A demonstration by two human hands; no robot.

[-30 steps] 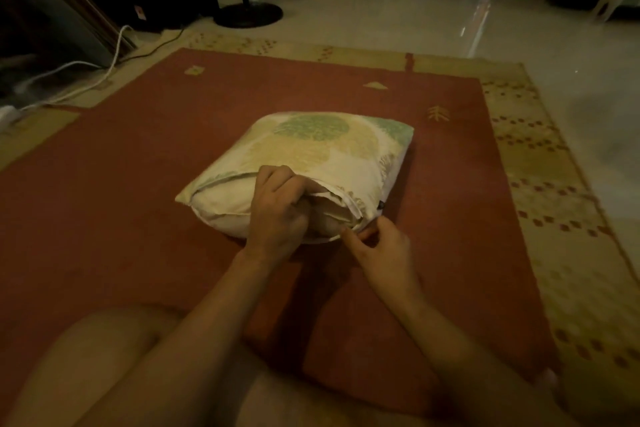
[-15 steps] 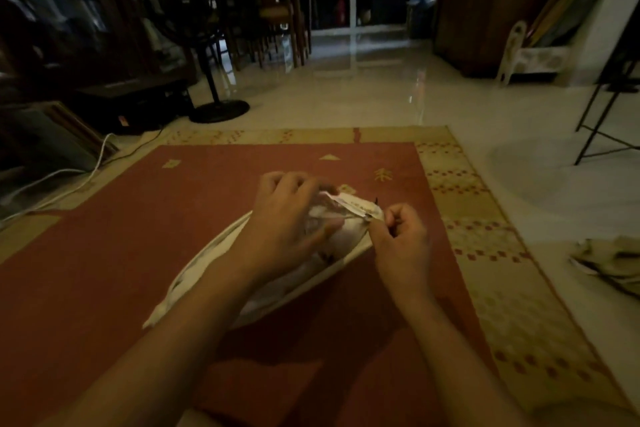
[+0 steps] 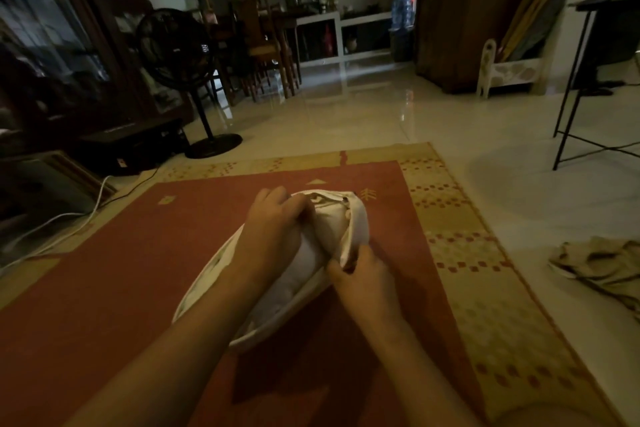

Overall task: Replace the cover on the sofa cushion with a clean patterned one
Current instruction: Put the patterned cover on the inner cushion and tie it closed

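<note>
Your cushion (white insert, bare at the near side) lies on the red rug with its far end raised, mostly inside the cream cover, faintly patterned, whose open edge gapes at the far right end, insert bulging out.
</note>
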